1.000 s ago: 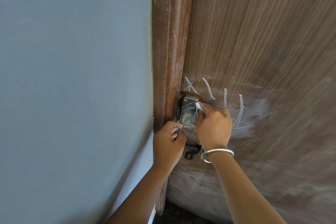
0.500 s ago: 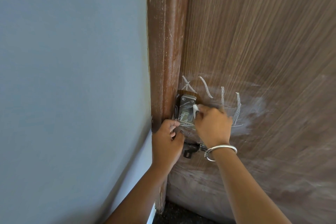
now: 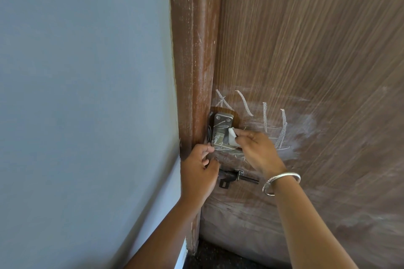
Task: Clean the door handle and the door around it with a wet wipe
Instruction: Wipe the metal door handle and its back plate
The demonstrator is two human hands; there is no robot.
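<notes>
Right hand (image 3: pixel 256 152): forearm enters from 5 o'clock, back of the hand toward the camera. Thumb and first fingers are closed in a pinch on a small folded white wet wipe (image 3: pixel 232 139), and the other fingers are curled in. The wipe sticks out at the hand's 10 o'clock and is pressed to the right edge of the door handle (image 3: pixel 222 130). Silver bangle (image 3: pixel 281 182) on this wrist.

Left hand (image 3: pixel 197 172): forearm enters from 6 o'clock. Fingers are curled, the index tip touches the handle's lower-left corner, and the thumb sits just under it. Cannot tell whether it grips the lever or the door edge, because its own fingers hide that.

Door handle: dull grey metal plate with two screws at the top, streaked with thin white scratchy lines. The lever at the bottom is partly hidden by both hands. It sits on the left edge of the door (image 3: pixel 306 50), just beside the door frame (image 3: pixel 193 50), near the centre of the view.

Door: brown wood grain, with a darker patch right above the plate. White chalk strokes (image 3: pixel 264 117) run from 12 to 3 o'clock of the handle. A hazy white smear lies at 3 o'clock of the right hand. Black slide bolt (image 3: pixel 237 176) at 6 o'clock of the handle, between the two wrists. Blue-grey wall (image 3: pixel 87 94) fills the 9 o'clock side.
</notes>
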